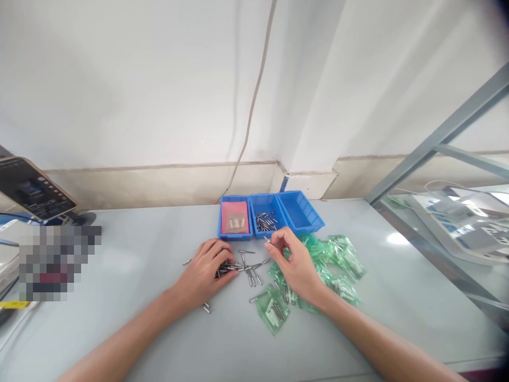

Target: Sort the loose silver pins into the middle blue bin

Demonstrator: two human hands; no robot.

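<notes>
Head view. A pale grey surface point(119, 329) meets a white wall point(159, 79); a phone point(34, 188) is propped at the left edge of the frame. Three blue bins stand in a row at centre: the left bin point(220, 220) holds a pink sheet, the middle bin point(252, 209) metal pins, and the right bin point(300, 212) shows nothing inside. The left hand point(207, 273) lies palm down just below them, fingers curled over the loose pins point(250, 270), probably to stop the round stock rolling; whether it grips any cannot be told. The right hand point(296, 265), at centre, has thumb and forefinger closed on one pin point(267, 240), lifted just below the middle bin; a fingertip pinch suits so thin a piece. Green bags point(338, 260) lie scattered beneath and to the right of it.
</notes>
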